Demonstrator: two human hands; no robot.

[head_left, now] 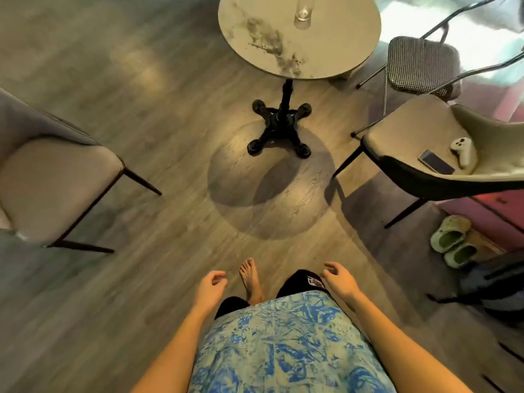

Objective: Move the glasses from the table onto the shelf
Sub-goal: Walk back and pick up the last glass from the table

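Note:
A clear drinking glass (303,12) stands on the round marbled table (266,43) at the top of the head view, its upper part cut off by the frame edge. My left hand (209,287) hangs low in front of me, empty with loosely curled fingers. My right hand (338,279) hangs beside it, also empty, fingers apart. Both hands are well short of the table, over the wooden floor. No shelf is in view.
The table has a black four-footed base (279,129). A grey chair (51,177) stands at the left. At the right, a beige chair (411,137) holds a phone (436,162) and a white controller (462,151); a checked chair (422,63) sits behind it. Green clogs (453,242) lie at the right.

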